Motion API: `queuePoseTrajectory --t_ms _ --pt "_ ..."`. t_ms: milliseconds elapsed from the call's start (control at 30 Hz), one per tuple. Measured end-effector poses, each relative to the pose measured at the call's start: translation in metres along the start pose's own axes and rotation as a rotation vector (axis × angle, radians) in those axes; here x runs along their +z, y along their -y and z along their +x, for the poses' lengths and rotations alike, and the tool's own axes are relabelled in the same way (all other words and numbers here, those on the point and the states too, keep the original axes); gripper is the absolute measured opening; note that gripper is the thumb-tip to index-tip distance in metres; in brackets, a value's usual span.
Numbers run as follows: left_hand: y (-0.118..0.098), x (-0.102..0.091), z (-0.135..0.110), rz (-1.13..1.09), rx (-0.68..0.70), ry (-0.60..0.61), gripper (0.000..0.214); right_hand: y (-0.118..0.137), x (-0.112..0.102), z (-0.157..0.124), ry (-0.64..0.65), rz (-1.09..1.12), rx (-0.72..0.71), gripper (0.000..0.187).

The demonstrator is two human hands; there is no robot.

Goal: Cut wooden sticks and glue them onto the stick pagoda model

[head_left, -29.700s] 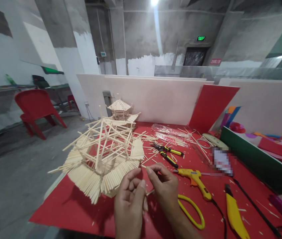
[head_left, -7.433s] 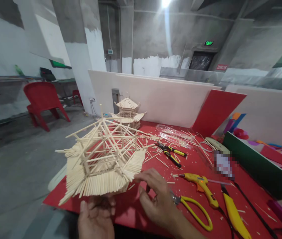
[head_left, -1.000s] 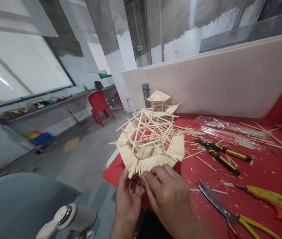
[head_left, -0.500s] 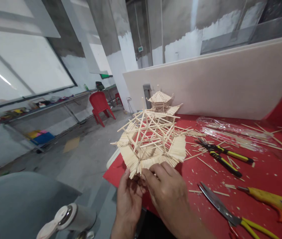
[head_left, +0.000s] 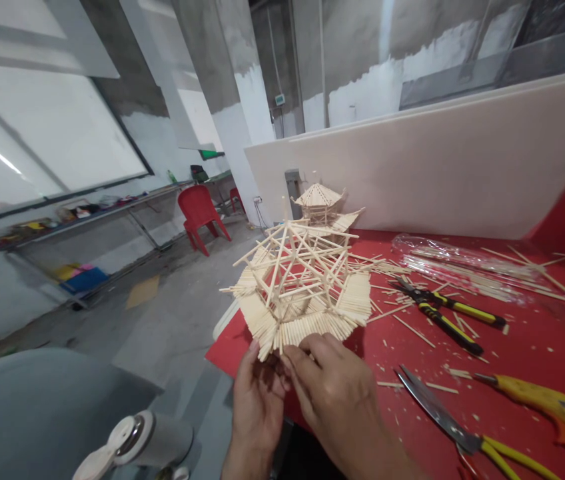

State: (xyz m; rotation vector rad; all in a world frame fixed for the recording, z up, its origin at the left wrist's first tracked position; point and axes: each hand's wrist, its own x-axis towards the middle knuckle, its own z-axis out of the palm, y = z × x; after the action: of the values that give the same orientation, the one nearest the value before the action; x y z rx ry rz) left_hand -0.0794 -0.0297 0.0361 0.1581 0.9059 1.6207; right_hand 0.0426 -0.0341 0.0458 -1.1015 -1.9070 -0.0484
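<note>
Pale wood, built into a stick model [head_left: 302, 307], just beyond the left hand [head_left: 258, 407] and right hand [head_left: 337, 383], at the near left corner of the red surface [head_left: 442, 360]. Along the front, eave sticks [head_left: 310, 327] with long axes running down toward the fingers. Nearer on the right, with fingertips bent to the eave edge; lower on the left, half-curled, palm upward. With tips partly hidden, cannot tell about any pinch.

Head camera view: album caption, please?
Fingers at the near edge of a wooden-stick pavilion model, with scissors and a glue gun lying nearby.
</note>
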Motion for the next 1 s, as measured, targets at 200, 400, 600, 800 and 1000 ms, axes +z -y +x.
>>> queuePoseTrajectory --t_ms 200,400,600,800,1000 --pt "-0.0005 0.0039 -0.0025 -0.035 0.002 -0.082 0.018 0.0018 -0.0003 0.0025 -0.002 0.01 0.03 0.018" --pt "-0.0012 0.005 -0.0052 -0.04 0.003 -0.125 0.016 0.0032 -0.0029 -0.0003 0.007 0.028 0.033 0.018" --pt "0.0 0.0009 -0.0055 -0.057 -0.003 -0.124 0.019 0.0038 0.0005 -0.0051 -0.007 0.013 0.037 0.018" --pt "-0.0011 -0.0017 -0.0057 -0.07 -0.007 -0.104 0.024 0.0034 0.001 -0.0015 0.011 0.0 0.06 0.017" --pt "-0.0016 0.0011 -0.0068 -0.063 0.01 -0.128 0.018 0.0041 -0.0001 0.0013 0.03 0.028 0.075 0.017"
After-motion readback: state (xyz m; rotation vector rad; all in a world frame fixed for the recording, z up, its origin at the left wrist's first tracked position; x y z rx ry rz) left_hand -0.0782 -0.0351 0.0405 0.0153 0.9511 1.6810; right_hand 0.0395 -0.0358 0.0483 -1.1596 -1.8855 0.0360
